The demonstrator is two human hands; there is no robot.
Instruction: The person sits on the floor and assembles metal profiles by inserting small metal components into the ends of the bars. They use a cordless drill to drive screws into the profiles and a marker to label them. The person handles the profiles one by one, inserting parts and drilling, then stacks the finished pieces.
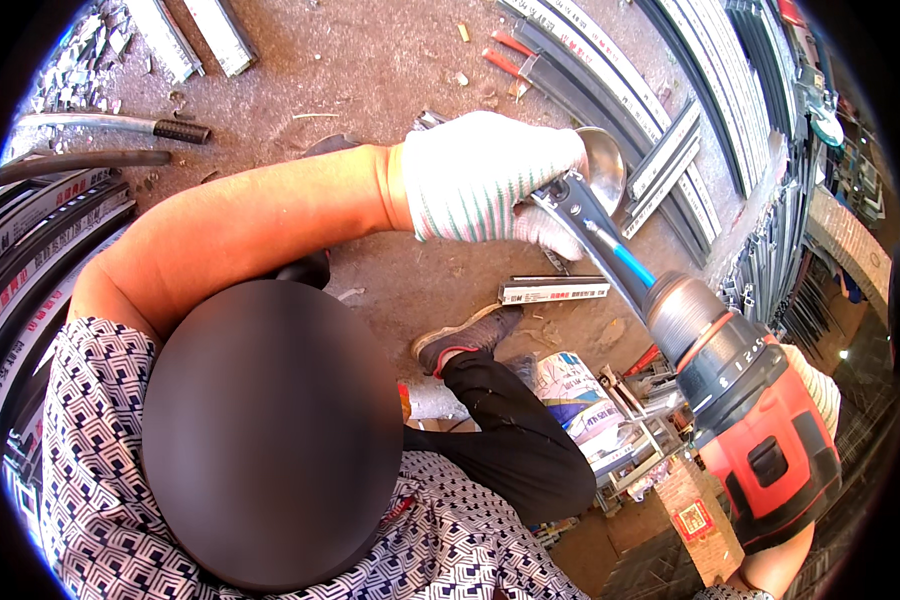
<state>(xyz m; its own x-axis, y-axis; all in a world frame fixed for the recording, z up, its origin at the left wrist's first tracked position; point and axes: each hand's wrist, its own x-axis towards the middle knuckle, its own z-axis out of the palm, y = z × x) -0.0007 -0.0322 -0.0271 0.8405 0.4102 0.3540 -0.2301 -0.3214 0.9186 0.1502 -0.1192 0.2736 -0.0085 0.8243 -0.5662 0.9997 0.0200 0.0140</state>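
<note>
Our left hand (495, 180), gloved, is closed around a dark profile (584, 216) above the floor (350, 70). Rightward we see a white bucket (573, 388) toward the floor's right side, then a shiny bowl (608, 165), contents of both unclear; our right hand (818, 385), mostly hidden, holds a red drill (770, 440).

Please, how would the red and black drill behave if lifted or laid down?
The drill would probably feel heavy for its size, given its thick body. It should stay stiff, as its casing looks hard. Laid on its side, it might rock, because its front collar is round.
</note>
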